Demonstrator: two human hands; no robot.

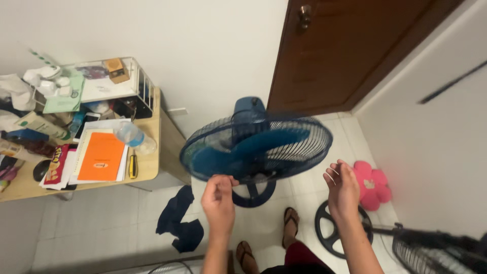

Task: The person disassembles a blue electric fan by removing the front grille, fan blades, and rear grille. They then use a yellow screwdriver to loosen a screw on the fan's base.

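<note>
Standing on the white tiled floor [116, 223] before a brown wooden door [345, 50], the blue electric fan with a dark wire cage [256, 147] faces up. The left hand [219, 198] pinches the cage's lower rim with curled fingers, while the right hand [342, 187] hovers spread just beside the cage, touching nothing. A cluttered wooden worktop [147, 165] is at the left.

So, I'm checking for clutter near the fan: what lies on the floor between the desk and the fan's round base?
In the head view, a crumpled dark blue cloth lies on the tiled floor between the desk and the fan's base.
</note>
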